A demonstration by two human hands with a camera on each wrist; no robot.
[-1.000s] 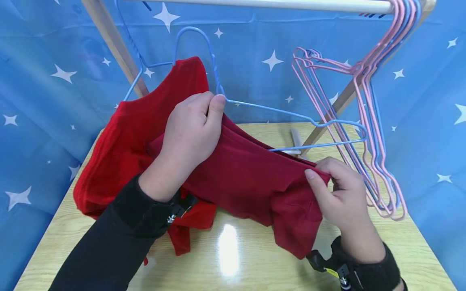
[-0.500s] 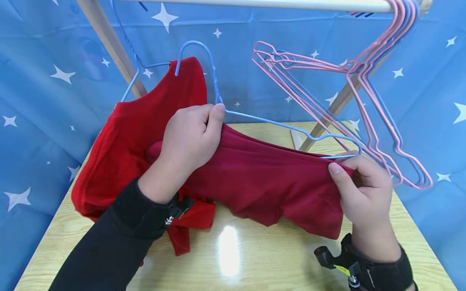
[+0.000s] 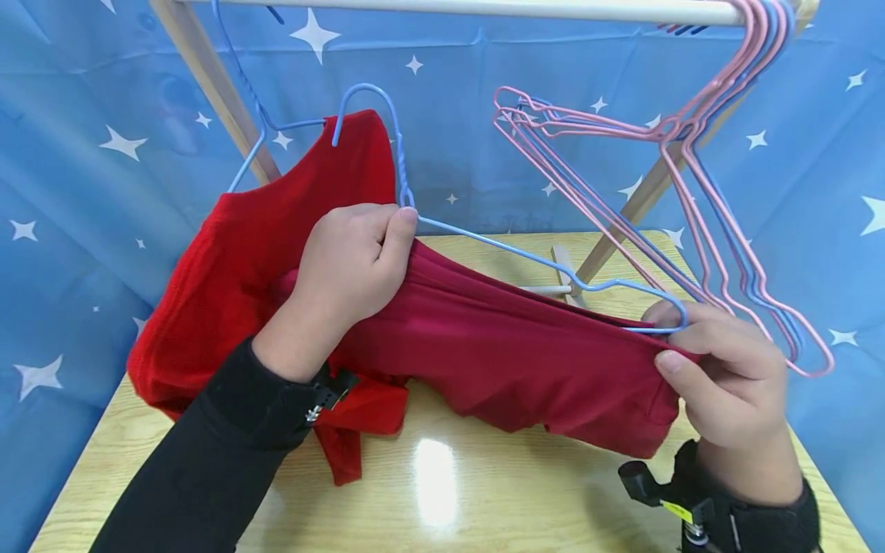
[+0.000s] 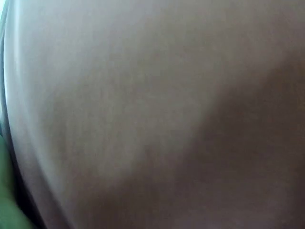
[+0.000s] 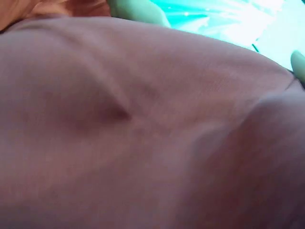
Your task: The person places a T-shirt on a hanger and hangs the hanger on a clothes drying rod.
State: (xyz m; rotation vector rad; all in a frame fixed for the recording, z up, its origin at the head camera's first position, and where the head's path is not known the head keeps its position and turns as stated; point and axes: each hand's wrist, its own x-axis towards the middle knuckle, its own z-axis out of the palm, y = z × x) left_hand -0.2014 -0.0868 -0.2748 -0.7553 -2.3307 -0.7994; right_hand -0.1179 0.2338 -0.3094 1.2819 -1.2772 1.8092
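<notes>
My left hand grips a blue wire clothes hanger just below its hook, together with the top edge of a dark red garment. That hanger's hook stands free, apart from the rail. On the right, my right hand pinches the garment's top corner between thumb and fingers, pulling the edge taut. The hanger's right end runs down inside the garment's opening, its tip loop against the right fingers. Blurred dark red cloth fills most of the left wrist view, and the same garment covers most of the right wrist view.
A bright red garment hangs at left on another blue hanger. Several pink and blue hangers hang from the white rail at right, behind my right hand. Wooden posts support the rail above the wooden table.
My right hand has moved right and down, stretching the garment's edge out along the hanger. The held hanger has dropped slightly with my left hand. The hangers at right have swung.
</notes>
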